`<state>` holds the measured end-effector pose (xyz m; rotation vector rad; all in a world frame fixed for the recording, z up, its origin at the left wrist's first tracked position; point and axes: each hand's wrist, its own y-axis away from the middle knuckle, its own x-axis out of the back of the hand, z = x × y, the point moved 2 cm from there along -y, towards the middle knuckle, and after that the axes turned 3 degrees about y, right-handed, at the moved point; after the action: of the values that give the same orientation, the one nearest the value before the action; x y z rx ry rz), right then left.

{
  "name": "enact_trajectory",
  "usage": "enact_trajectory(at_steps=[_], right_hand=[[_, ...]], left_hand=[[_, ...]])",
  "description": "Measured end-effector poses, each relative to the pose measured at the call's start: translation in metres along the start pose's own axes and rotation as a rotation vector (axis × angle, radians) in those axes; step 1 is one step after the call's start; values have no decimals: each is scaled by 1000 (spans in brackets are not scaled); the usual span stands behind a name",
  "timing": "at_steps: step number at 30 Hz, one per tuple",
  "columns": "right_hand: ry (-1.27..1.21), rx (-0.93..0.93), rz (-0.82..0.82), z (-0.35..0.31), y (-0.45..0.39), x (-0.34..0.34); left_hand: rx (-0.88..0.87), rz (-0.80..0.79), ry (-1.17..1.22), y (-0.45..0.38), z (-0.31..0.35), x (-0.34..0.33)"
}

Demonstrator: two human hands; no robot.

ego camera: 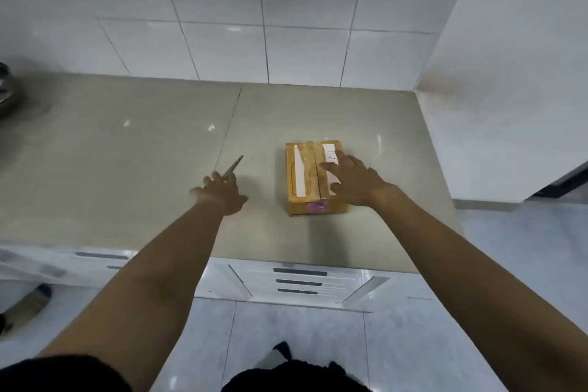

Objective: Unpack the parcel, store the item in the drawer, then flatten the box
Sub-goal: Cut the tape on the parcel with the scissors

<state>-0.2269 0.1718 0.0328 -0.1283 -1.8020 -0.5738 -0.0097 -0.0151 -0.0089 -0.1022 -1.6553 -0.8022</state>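
Sitting on the desk (143, 137) toward its right half, the parcel (313, 178) is lying flat with its top flaps closed and clear tape running along the centre seam, a white label showing on each flap and a pink mark on the near side. Nothing is looking cut or lifted yet, so the task is only beginning: the tape is waiting to be slit, the item is waiting to be taken out and stored, and the box is waiting to be flattened.

The right hand (356, 180) is resting over the right part of the parcel top, its fingers (331, 169) spread loosely and lying flat against the cardboard, apparently steadying it rather than gripping it. The left hand (222, 194) is hovering low over the desk just to the left of the parcel, curled closed around the yellow handles of a pair of scissors (234, 166), whose blades are pointing away from the person and appear to be together.

Below the desk edge, the white drawers (300, 282) with dark handle strips are all looking shut, so one is needing to be opened later for storing.
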Motion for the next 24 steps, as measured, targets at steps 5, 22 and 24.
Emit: enact_trajectory(at_steps=[5, 22, 24], right_hand=[[-114, -68, -108, 5, 7, -19], [210, 40, 55, -3, 14, -45], [220, 34, 80, -3, 18, -52]], left_hand=[[13, 85, 23, -5, -8, -20], [73, 185, 407, -8, -15, -24], [69, 137, 419, -8, -18, -22]])
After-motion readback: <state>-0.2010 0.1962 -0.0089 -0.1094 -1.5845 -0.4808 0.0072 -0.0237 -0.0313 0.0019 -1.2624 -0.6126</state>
